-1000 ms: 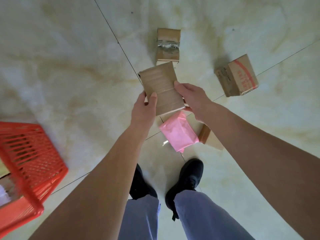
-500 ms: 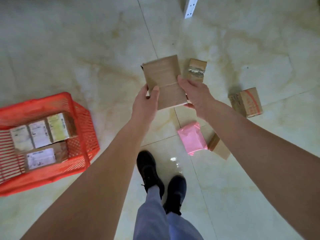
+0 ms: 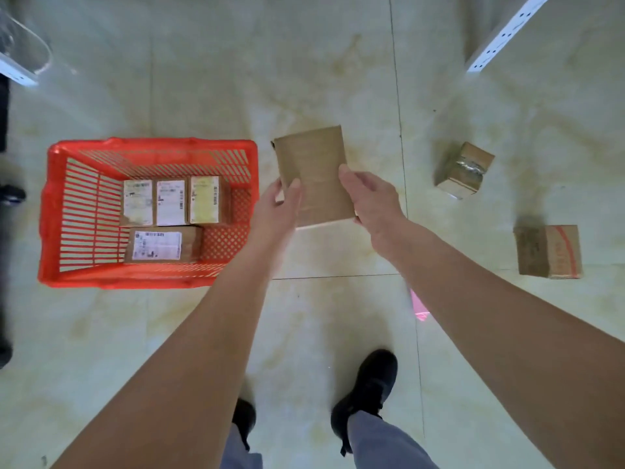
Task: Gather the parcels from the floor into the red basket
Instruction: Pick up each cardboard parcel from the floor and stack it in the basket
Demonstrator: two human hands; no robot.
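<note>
A flat brown cardboard parcel [image 3: 313,167] is held in the air just right of the red basket [image 3: 54,211]. My left hand [image 3: 279,206] grips its lower left edge and my right hand [image 3: 370,198] its lower right edge. Inside the basket lie several labelled parcels [image 3: 170,203]. On the floor to the right sit a taped cardboard box [image 3: 465,169] and a box with red print [image 3: 549,252]. A pink parcel [image 3: 419,306] shows only as a sliver behind my right forearm.
Pale marble floor tiles all around. A white perforated shelf upright [image 3: 504,32] stands at the top right, another white frame [image 3: 17,71] at the top left. Dark objects [image 3: 5,231] line the left edge. My two black shoes [image 3: 367,387] are at the bottom.
The view has swung left, so the basket now sits fully in view beside the held parcel. Both hands still carry the brown parcel, now close to the basket's right rim.
</note>
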